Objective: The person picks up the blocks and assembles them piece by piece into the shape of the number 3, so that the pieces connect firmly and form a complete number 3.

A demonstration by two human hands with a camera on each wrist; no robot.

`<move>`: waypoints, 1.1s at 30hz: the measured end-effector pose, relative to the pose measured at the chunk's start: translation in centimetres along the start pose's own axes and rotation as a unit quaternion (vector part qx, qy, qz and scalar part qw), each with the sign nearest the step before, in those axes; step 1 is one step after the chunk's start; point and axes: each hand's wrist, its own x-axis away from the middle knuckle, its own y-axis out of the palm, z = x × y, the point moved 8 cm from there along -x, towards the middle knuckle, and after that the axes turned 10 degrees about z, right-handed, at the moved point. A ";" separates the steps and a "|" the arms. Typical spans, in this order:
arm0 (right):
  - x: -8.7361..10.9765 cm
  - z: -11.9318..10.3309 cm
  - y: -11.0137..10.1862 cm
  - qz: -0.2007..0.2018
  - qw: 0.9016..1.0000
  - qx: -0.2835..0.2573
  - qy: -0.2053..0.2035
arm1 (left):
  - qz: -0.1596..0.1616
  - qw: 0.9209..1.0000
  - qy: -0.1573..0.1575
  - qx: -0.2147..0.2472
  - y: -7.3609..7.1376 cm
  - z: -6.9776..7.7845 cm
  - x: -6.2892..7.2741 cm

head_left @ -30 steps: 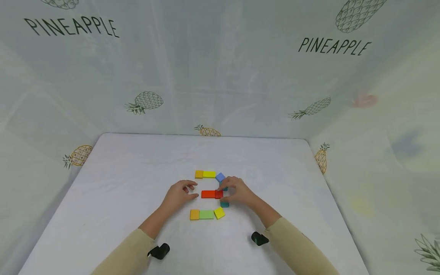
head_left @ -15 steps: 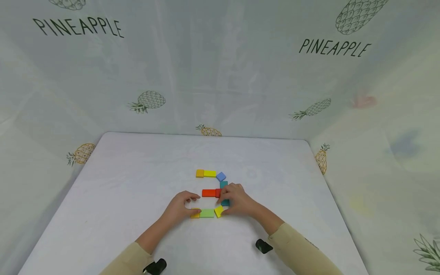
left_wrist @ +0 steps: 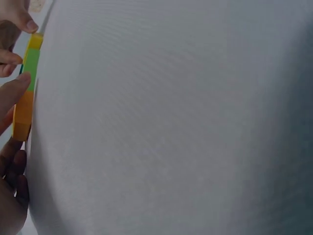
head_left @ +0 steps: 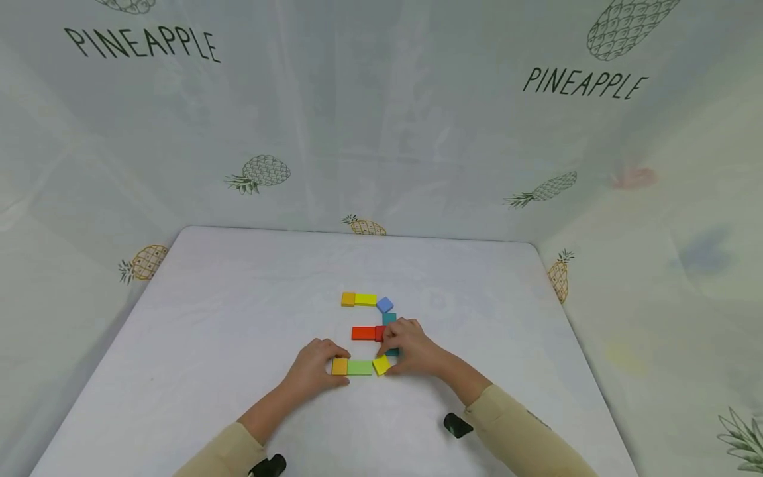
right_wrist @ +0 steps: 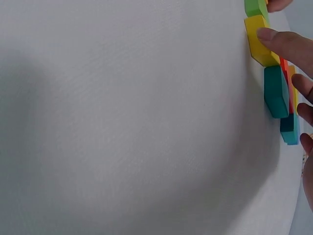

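Observation:
Colored blocks form a shape like a 3 on the table. My left hand (head_left: pixel 312 368) spans the orange block (head_left: pixel 339 367) at the near row's left end, forefinger on its far side and thumb on its near side. The light green block (head_left: pixel 359 368) adjoins it. At that row's right end, my right hand (head_left: pixel 415 349) pinches the tilted yellow block (head_left: pixel 381 365); its thumb rests against it in the right wrist view. Beside these fingers lie a teal block (right_wrist: pixel 276 91), partly covered in the head view, and a small red block (head_left: pixel 379 333).
A longer red block (head_left: pixel 363 333) makes the middle bar. Farther back are another orange block (head_left: pixel 348 299), a long yellow block (head_left: pixel 365 300), a turned blue block (head_left: pixel 385 305) and a second teal block (head_left: pixel 389 318). The white table (head_left: pixel 268 278) meets a pineapple-print cloth behind.
Both hands have moved nearer the body, from beside the middle red bar to the near row. The left fingers now straddle the orange block; the right fingers have reached the tilted yellow block.

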 end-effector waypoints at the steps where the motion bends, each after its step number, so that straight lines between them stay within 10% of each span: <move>1: 0.0 0.0 0.0 0.000 1.000 0.000 -0.001 | 0.002 1.000 0.002 -0.006 0.1 0.0 0.0; 33: -0.2 0.3 -0.1 -0.045 0.999 0.012 -0.006 | 0.028 0.999 0.000 -0.033 0.8 0.0 0.2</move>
